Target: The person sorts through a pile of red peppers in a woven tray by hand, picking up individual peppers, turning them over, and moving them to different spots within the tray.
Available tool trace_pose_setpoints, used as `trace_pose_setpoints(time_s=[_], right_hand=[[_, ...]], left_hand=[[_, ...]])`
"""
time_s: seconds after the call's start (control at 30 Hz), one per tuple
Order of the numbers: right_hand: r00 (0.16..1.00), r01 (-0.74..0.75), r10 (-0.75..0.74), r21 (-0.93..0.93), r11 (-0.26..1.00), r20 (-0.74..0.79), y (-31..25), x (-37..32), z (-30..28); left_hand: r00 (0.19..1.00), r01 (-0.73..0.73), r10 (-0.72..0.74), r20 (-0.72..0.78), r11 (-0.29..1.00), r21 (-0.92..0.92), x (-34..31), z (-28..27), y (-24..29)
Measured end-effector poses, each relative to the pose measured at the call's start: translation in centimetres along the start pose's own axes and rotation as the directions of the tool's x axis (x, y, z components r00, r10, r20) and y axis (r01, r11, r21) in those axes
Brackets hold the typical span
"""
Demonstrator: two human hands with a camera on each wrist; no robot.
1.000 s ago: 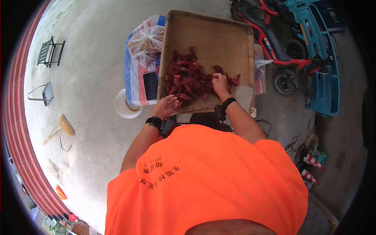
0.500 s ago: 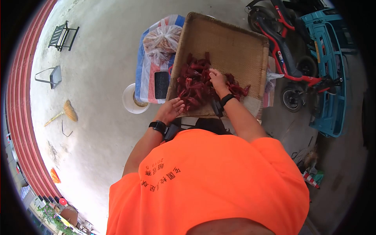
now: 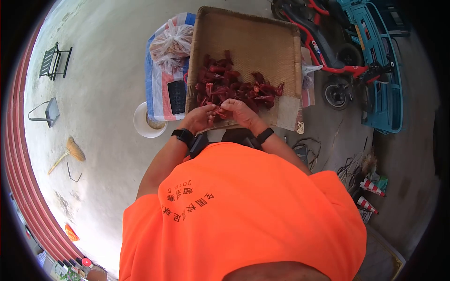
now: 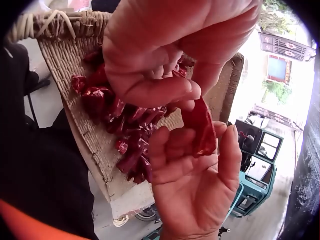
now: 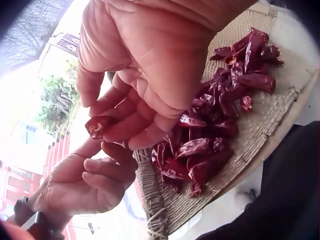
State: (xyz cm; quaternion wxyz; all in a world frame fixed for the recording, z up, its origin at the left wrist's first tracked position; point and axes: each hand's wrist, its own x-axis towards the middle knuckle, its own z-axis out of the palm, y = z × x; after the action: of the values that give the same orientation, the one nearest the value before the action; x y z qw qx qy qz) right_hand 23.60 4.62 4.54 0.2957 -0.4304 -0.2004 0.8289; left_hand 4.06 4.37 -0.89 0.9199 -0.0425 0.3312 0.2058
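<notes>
In the left wrist view my left hand [image 4: 155, 55] pinches one end of a dried red chili pepper [image 4: 201, 127] between thumb and finger. My right hand [image 4: 192, 195] has its palm turned up under the other end, fingers and thumb around the pepper. From the right wrist view, the tip of that chili pepper [image 5: 98, 127] pokes out between the fingers of the right hand [image 5: 145, 65], with the left hand [image 5: 85, 180] close below. Both hands meet over the near edge of a woven tray [image 3: 243, 35], beside a heap of dried chili peppers [image 3: 215, 77].
Left of the tray lies a striped bag [image 3: 157, 96] with a plastic bag [image 3: 172, 42] and a dark phone-like object [image 3: 176, 97] on it. A white bucket [image 3: 143, 126] stands below. A red scooter [image 3: 323, 51] and a blue-green cart [image 3: 384, 79] stand to the right.
My right hand has come from the right part of the chili heap across to the left hand. Both hands now meet at one chili pepper; the left hand was lying palm up before.
</notes>
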Motion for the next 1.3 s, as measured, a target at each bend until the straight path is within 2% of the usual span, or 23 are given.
trace_pose_setpoints(time_s=[0.1, 0.17, 0.27, 0.4, 0.47, 0.57, 0.63, 0.67, 0.73, 0.8, 0.83, 0.9, 0.93, 1.03, 1.13, 1.17, 1.27, 1.3], right_hand=[[0.995, 0.024, -0.034, -0.116, 0.993, -0.092, 1.0, 0.1, -0.7], [0.986, 0.001, -0.038, -0.222, 0.975, -0.161, 0.9, -0.4, -1.0], [0.999, -0.054, 0.053, -0.247, 0.967, -0.008, 1.3, -0.9, -1.9], [0.998, -0.049, 0.059, -0.328, 0.943, 0.021, 1.7, -1.1, -2.2], [0.999, -0.005, 0.020, -0.309, 0.951, 0.045, 2.0, -1.1, -2.5], [0.998, -0.064, 0.052, -0.390, 0.919, -0.041, 1.2, -1.3, -3.9], [0.973, -0.052, -0.036, -0.365, 0.929, -0.228, 0.6, -1.5, -5.6], [0.944, -0.044, -0.077, -0.355, 0.934, -0.320, 0.3, -1.6, -6.9], [0.844, -0.071, -0.205, -0.483, 0.873, -0.495, 0.6, -0.8, -11.6], [0.749, -0.126, -0.358, -0.649, 0.750, -0.558, 0.9, 0.2, -16.3], [0.695, -0.163, -0.437, -0.717, 0.677, -0.571, 0.8, 0.4, -16.7], [0.564, -0.382, -0.703, -0.892, 0.242, -0.433, 0.1, 0.6, -16.1], [0.517, -0.499, -0.799, -0.867, 0.010, -0.307, -0.2, 0.7, -15.4], [0.704, -0.215, -0.682, -0.975, 0.061, -0.198, -0.1, 3.3, -14.9], [0.846, -0.193, -0.312, -0.795, 0.575, -0.432, 1.0, 6.4, -13.9], [0.845, -0.243, -0.172, -0.650, 0.720, -0.506, 1.2, 7.1, -13.7], [0.781, -0.296, -0.045, -0.433, 0.852, -0.622, 1.6, 8.7, -13.5], [0.774, -0.308, -0.033, -0.420, 0.854, -0.633, 1.7, 9.0, -13.4]], left_hand=[[0.977, -0.113, 0.114, -0.178, 0.993, 0.017, -1.0, 1.0, -0.7], [0.985, -0.130, 0.133, -0.113, 0.991, 0.030, -1.7, 1.7, -0.7], [0.989, -0.134, 0.137, -0.052, 0.990, 0.048, -1.9, 2.3, -1.0], [0.985, -0.153, 0.146, 0.091, 0.985, 0.074, -0.9, 1.8, -1.3], [0.992, -0.120, 0.113, 0.063, 0.987, 0.108, -0.4, 1.4, -1.5], [0.996, -0.083, 0.086, -0.027, 0.993, 0.079, -1.1, 2.4, -1.5], [0.991, -0.067, 0.071, -0.115, 0.997, 0.036, -1.3, 2.4, -1.4], [0.985, -0.060, 0.061, -0.164, 0.998, 0.015, -1.1, 1.6, -1.2], [0.973, -0.065, 0.059, -0.223, 0.998, -0.021, -0.9, 0.7, -1.3], [0.967, -0.087, 0.074, -0.243, 0.995, -0.045, -0.9, 0.1, -1.4], [0.967, -0.088, 0.073, -0.244, 0.995, -0.053, -0.9, -0.3, -1.6], [0.967, -0.093, 0.074, -0.243, 0.993, -0.066, -0.9, -0.9, -1.8], [0.962, -0.105, 0.084, -0.260, 0.992, -0.067, -1.0, -0.8, -1.9], [0.947, -0.135, 0.109, -0.301, 0.989, -0.066, -1.3, -0.5, -2.2], [0.942, -0.156, 0.124, -0.313, 0.985, -0.079, -1.4, -0.6, -2.2], [0.942, -0.162, 0.127, -0.312, 0.983, -0.090, -1.4, -0.6, -2.3], [0.943, -0.174, 0.136, -0.302, 0.979, -0.102, -1.8, -0.5, -2.4], [0.942, -0.175, 0.137, -0.306, 0.979, -0.104, -1.9, -0.3, -2.5]])
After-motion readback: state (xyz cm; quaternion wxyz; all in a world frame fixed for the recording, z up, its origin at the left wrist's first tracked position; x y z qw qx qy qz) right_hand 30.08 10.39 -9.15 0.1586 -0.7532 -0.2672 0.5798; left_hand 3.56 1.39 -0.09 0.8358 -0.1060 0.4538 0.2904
